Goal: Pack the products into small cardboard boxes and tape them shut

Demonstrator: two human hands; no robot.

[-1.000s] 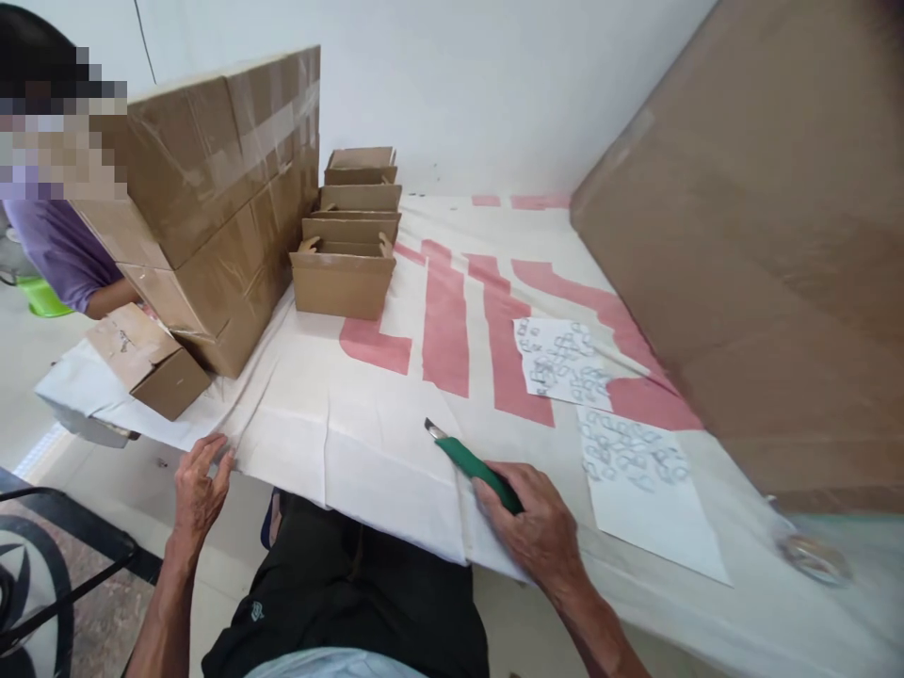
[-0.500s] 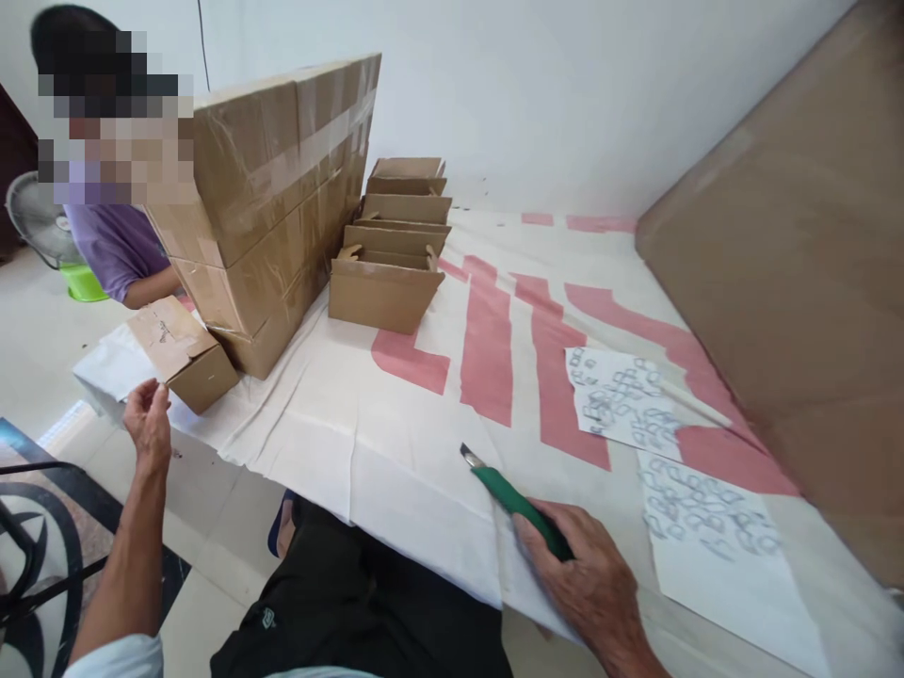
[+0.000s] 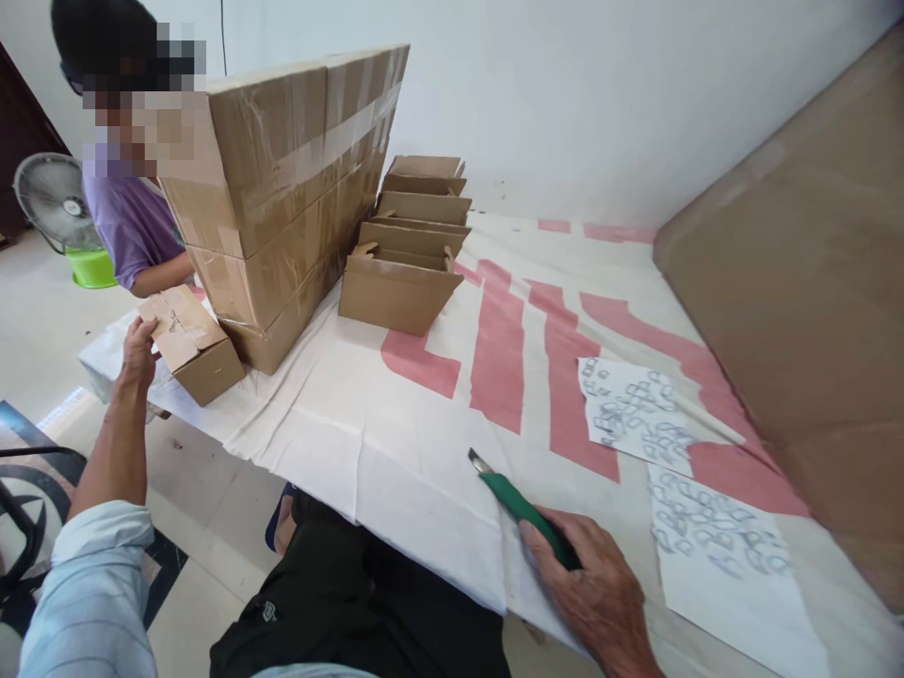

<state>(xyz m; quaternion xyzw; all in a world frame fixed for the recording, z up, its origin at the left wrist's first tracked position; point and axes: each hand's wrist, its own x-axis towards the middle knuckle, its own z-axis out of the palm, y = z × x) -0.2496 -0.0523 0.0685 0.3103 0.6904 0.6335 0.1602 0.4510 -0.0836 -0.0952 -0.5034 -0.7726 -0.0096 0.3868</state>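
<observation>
My right hand [image 3: 593, 589] rests on the table's near edge, closed round a green utility knife [image 3: 519, 507] whose blade points up and left over the cloth. My left hand [image 3: 138, 347] is stretched far to the left, its fingers on the near end of a small taped cardboard box [image 3: 192, 344] at the table's left corner. Whether the fingers grip the box or only touch it is unclear.
A stack of large taped cartons [image 3: 293, 188] stands behind the small box, with a row of open small boxes [image 3: 404, 273] beside it. Two printed sheets [image 3: 639, 410] lie right of centre. A big carton [image 3: 805, 292] fills the right. A person in purple [image 3: 131, 226] sits beyond the table's left end, near a fan [image 3: 53, 198].
My left hand has left the table's front edge, risen and reached left onto the small box. My right hand with the knife has stayed put; the view has swung left.
</observation>
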